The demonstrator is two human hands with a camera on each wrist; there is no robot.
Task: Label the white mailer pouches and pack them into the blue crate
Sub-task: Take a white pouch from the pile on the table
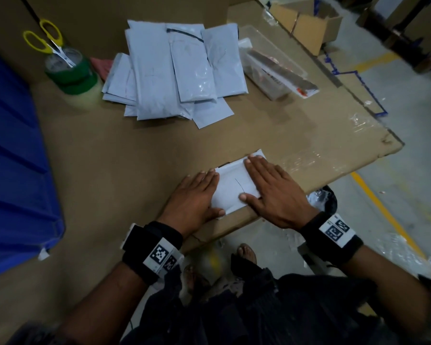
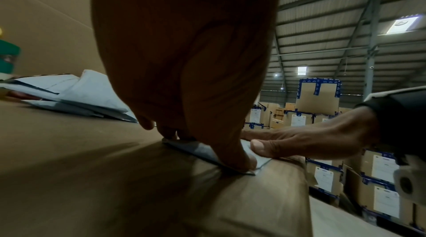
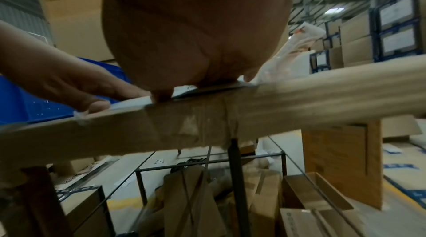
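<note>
Both hands flat, left hand (image 1: 194, 195) and right hand (image 1: 271, 190) pressing pouch (image 1: 234, 190). Pouch pile (image 1: 179, 70) ahead, tape rolls (image 1: 72, 75), scissors (image 1: 47, 41), crate (image 1: 15, 158) far left.

floor (image 1: 408, 135): grey concrete | roof (image 2: 322, 22): corrugated metal | stacked cartons (image 2: 318, 100)

A: Dim warehouse, light from roof skylights (image 2: 402, 24). Wide-angle bending at edges.
B: Left hand (image 2: 184, 49) backlit, dark, shadowing the cardboard tabletop (image 2: 69, 168). Right wrist view motion-blurred.
</note>
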